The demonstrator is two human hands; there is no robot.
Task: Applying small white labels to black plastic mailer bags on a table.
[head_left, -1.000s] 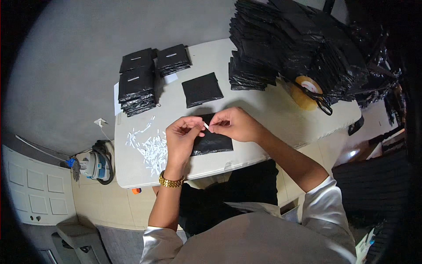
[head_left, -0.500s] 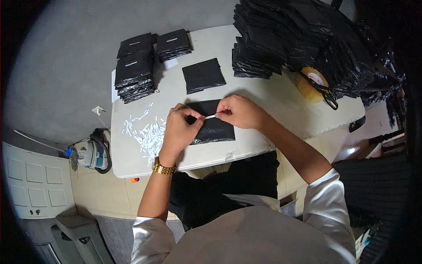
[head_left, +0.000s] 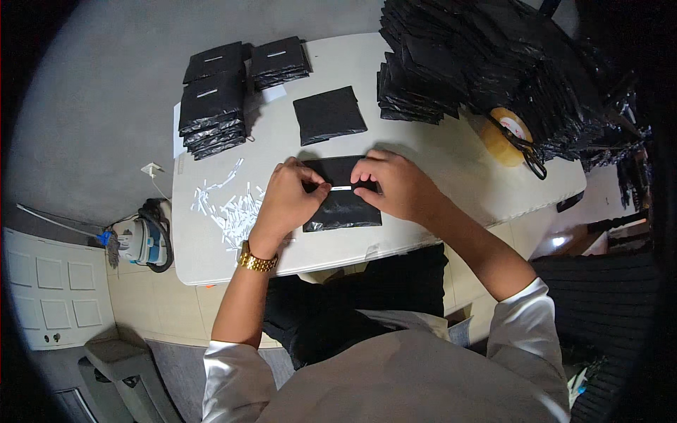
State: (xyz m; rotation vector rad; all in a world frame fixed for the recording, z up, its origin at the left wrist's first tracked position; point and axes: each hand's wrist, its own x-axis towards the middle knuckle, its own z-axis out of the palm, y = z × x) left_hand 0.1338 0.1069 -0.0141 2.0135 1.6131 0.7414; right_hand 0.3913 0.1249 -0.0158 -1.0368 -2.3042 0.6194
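Observation:
In front of me on the white table [head_left: 416,158] lies a flat black plastic packet [head_left: 342,213]. A small white paper strip [head_left: 341,188] rests across its middle. My left hand [head_left: 288,196], with a gold watch at the wrist, pinches the strip's left end between thumb and fingertip. Just past the strip's right end, my right hand [head_left: 398,185] is over the packet with thumb and forefinger apart, holding nothing. Beside my left hand is a loose heap of white strips [head_left: 240,218]. Another black packet [head_left: 329,116], with no strip showing, lies farther back.
Stacked black packets topped with white strips [head_left: 210,106] stand at the far left. A tall heap of black packets [head_left: 458,63] fills the far right. Next to it are a roll of tape [head_left: 499,154] and black-handled scissors [head_left: 534,161]. A vacuum cleaner [head_left: 141,245] sits on the floor at left.
My right thumb and forefinger have let go of the strip's right end and spread apart. The strip now lies on the packet, while my left fingers remain at its left end.

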